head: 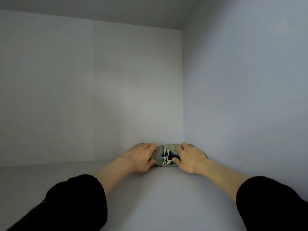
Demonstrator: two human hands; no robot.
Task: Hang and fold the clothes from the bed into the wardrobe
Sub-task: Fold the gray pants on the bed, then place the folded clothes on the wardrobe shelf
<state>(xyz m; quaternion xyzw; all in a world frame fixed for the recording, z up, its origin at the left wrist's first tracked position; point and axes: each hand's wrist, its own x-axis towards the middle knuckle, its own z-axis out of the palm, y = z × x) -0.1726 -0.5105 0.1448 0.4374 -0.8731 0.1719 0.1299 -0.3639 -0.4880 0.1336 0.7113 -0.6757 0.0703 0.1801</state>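
A folded pair of washed denim jeans [164, 155] lies on the wardrobe shelf [150, 197], tucked into the far right corner. My left hand [140, 158] holds its left end, fingers over the top and thumb at the front. My right hand [190, 157] holds its right end the same way, thumb against the front fold. Both hands cover much of the bundle. Black sleeves are pushed up on both forearms.
The compartment is pale grey-white: a back panel [100, 89], a right side wall [241, 97] and a ceiling [100, 12] above. The shelf stretches away to the left of the jeans.
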